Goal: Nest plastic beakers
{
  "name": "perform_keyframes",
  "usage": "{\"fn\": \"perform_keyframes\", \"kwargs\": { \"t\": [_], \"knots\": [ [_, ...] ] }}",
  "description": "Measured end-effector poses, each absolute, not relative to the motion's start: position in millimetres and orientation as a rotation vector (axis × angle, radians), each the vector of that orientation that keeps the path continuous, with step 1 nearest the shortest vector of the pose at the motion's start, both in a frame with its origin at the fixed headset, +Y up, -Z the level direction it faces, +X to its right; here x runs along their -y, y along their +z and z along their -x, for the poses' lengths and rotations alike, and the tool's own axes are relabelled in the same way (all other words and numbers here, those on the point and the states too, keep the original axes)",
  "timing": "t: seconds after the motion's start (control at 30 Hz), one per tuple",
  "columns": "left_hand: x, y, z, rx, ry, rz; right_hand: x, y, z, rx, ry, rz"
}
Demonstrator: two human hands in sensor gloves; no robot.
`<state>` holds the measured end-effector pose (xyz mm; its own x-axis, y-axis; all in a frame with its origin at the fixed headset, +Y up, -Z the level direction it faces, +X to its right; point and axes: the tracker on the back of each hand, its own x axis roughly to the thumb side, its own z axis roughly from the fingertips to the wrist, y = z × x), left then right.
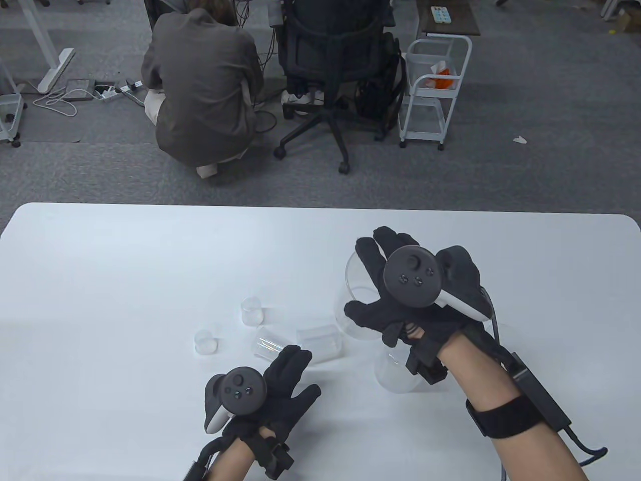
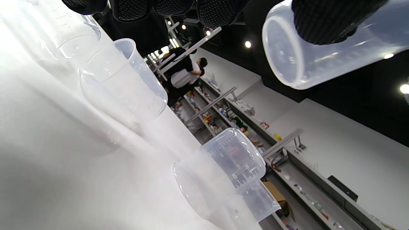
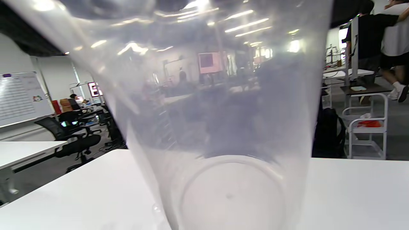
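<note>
Table view overhead, facing down; 2 wrist views low, close to beakers (image 1: 320,340).

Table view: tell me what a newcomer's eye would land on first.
The right hand in its black sensor glove grips the largest clear beaker, held up at right of centre above the white table. Left of it, smaller clear beakers stand or lie scattered, with the left hand just short of them. Beyond the table, a person in a grey jacket crouches on the floor.

clear beakers (image 2: 123,83) on white table (image 2: 48,166)
</note>
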<state>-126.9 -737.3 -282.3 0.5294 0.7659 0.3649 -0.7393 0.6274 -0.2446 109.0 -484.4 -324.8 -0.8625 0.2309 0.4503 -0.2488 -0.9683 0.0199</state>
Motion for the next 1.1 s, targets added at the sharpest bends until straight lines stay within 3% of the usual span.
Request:
{"fn": "perform_keyframes", "kwargs": {
  "t": [0.2, 0.43, 0.8, 1.1],
  "knots": [
    [737.3, -282.4, 127.0, 0.469, 0.899, 0.06, 505.9, -294.8, -108.4, -0.042, 2.788, -0.781],
    [737.7, -282.5, 127.8, 0.465, 0.898, 0.059, 554.4, -276.6, -101.8, -0.175, 2.804, -0.852],
    [739.0, -282.7, 127.9, 0.463, 0.893, 0.071, 625.7, -281.6, -94.3, -0.289, 2.823, -0.851],
    [739.6, -283.2, 128.2, 0.462, 0.893, 0.073, 651.3, -286.4, -93.7, -0.339, 2.816, -0.832]
  ]
}}
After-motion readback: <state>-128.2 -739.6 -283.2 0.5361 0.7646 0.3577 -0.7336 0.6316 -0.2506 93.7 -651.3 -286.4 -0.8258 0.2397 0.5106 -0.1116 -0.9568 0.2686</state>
